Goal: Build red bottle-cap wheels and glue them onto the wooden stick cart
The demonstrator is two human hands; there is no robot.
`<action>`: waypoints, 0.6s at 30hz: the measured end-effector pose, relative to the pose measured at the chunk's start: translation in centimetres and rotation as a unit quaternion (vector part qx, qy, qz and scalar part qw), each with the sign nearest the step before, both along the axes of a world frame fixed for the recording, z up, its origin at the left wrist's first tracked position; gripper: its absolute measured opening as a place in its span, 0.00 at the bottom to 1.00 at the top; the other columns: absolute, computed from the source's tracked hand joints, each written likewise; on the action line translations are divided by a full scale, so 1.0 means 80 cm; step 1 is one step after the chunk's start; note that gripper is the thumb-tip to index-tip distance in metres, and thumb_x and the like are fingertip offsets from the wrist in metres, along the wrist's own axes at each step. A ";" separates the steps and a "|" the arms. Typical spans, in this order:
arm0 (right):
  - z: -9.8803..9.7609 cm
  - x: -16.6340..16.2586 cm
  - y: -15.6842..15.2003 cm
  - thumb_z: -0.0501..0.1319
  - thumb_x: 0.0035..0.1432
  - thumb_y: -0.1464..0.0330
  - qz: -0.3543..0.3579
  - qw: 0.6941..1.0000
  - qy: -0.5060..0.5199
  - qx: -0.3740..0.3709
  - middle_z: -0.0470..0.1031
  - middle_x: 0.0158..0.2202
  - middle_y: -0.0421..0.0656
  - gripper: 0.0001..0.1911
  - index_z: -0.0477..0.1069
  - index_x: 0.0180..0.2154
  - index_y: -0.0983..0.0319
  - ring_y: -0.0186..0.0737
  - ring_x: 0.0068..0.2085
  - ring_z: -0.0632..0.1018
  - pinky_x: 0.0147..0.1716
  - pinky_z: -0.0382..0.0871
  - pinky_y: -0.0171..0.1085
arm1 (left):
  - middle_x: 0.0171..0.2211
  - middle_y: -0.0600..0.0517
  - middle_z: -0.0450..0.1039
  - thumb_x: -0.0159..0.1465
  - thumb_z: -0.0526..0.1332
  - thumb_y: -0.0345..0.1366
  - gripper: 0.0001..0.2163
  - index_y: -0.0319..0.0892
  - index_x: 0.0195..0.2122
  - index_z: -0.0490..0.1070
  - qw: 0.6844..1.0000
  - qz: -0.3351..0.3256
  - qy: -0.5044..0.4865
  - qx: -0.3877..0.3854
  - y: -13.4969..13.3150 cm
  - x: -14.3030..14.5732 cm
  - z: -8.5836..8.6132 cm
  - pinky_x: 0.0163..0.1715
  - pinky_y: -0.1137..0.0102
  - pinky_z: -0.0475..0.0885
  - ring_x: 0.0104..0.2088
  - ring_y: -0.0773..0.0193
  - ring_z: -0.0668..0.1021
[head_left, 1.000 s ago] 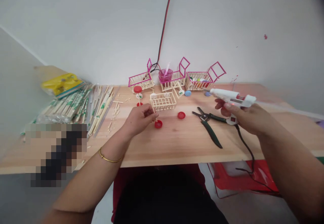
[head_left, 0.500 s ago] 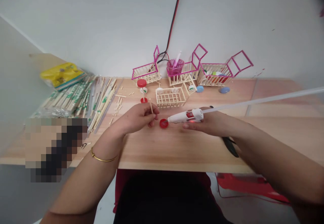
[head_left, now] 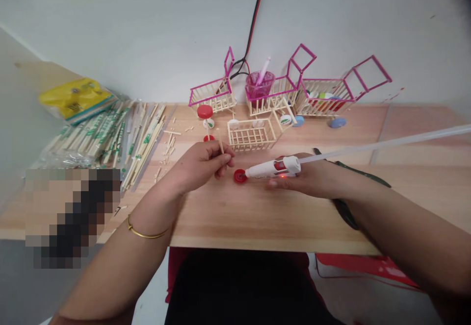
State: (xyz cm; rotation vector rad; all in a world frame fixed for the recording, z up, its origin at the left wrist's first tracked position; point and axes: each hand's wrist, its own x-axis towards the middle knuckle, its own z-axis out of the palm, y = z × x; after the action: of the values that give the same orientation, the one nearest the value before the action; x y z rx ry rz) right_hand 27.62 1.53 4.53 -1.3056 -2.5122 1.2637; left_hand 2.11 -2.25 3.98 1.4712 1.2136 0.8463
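My left hand (head_left: 206, 165) pinches a short wooden stick (head_left: 221, 143) that stands up above the fingers. My right hand (head_left: 305, 178) is closed around a white hot glue gun (head_left: 272, 168), its small red light glowing. A long translucent glue stick (head_left: 368, 144) juts out of the gun's back end to the right. The nozzle tip is at the middle of a red bottle cap (head_left: 240, 176), which lies hollow side up on the table between my hands. Behind my left hand stands a stick with red caps on both ends (head_left: 205, 112).
An unpainted stick cart (head_left: 252, 136) stands behind my hands, with several pink-rimmed stick carts (head_left: 324, 97) along the wall. Bagged chopsticks (head_left: 95, 136) and a yellow packet (head_left: 75, 100) lie left. Dark-handled pliers (head_left: 346, 212) lie partly under my right arm.
The view has shifted slightly, and more of the pliers shows by my right arm. Both hands keep their grips, and the nozzle now points further into the red cap.
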 end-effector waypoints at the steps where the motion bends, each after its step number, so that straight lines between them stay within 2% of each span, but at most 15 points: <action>1: 0.000 0.000 0.000 0.61 0.52 0.49 -0.001 1.000 -0.001 0.001 0.78 0.31 0.41 0.21 0.77 0.41 0.55 0.42 0.31 0.76 0.27 0.65 0.35 | 0.27 0.52 0.72 0.61 0.58 0.35 0.06 0.38 0.33 0.71 1.000 0.001 0.002 -0.002 0.000 0.001 0.000 0.22 0.75 0.65 0.21 0.72 0.69; 6: -0.001 -0.001 -0.002 0.61 0.52 0.47 -0.003 1.000 -0.001 0.009 0.75 0.27 0.40 0.22 0.76 0.38 0.56 0.40 0.28 0.74 0.23 0.63 0.35 | 0.25 0.53 0.70 0.61 0.57 0.35 0.07 0.39 0.35 0.72 0.999 0.005 0.035 0.001 0.000 0.001 -0.001 0.21 0.75 0.62 0.20 0.72 0.68; 9: -0.002 -0.001 -0.003 0.61 0.52 0.47 -0.006 1.000 0.004 0.009 0.74 0.26 0.40 0.21 0.76 0.37 0.56 0.38 0.26 0.73 0.22 0.62 0.35 | 0.20 0.57 0.63 0.58 0.62 0.38 0.09 0.40 0.36 0.74 0.991 0.007 0.128 0.022 0.000 0.001 -0.001 0.19 0.75 0.58 0.19 0.72 0.65; 11: -0.004 -0.002 -0.003 0.61 0.52 0.47 -0.006 1.000 0.010 0.009 0.75 0.27 0.41 0.22 0.76 0.37 0.57 0.39 0.27 0.74 0.23 0.63 0.35 | 0.18 0.59 0.59 0.54 0.66 0.40 0.14 0.41 0.40 0.75 0.979 0.001 0.202 0.033 0.000 0.001 -0.002 0.20 0.74 0.58 0.18 0.70 0.64; 14: -0.005 -0.002 -0.003 0.61 0.52 0.47 -0.002 1.000 0.018 0.007 0.76 0.29 0.42 0.22 0.76 0.39 0.56 0.41 0.28 0.75 0.24 0.65 0.35 | 0.20 0.57 0.66 0.49 0.70 0.41 0.21 0.44 0.45 0.75 0.956 -0.020 0.286 0.052 -0.002 0.005 -0.006 0.25 0.71 0.62 0.23 0.64 0.71; 18: -0.003 -0.001 -0.002 0.60 0.52 0.48 0.010 1.000 0.014 -0.003 0.78 0.33 0.41 0.22 0.76 0.41 0.56 0.42 0.32 0.77 0.27 0.67 0.36 | 0.28 0.54 0.75 0.49 0.68 0.42 0.15 0.47 0.40 0.77 0.936 -0.056 0.338 0.077 -0.005 0.014 -0.009 0.32 0.70 0.65 0.33 0.59 0.76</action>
State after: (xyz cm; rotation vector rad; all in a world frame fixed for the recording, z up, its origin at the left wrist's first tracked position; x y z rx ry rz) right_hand 27.52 1.36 4.28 -1.2578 -2.5098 1.2856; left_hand 3.21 -2.63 3.23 2.0332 1.5595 0.3575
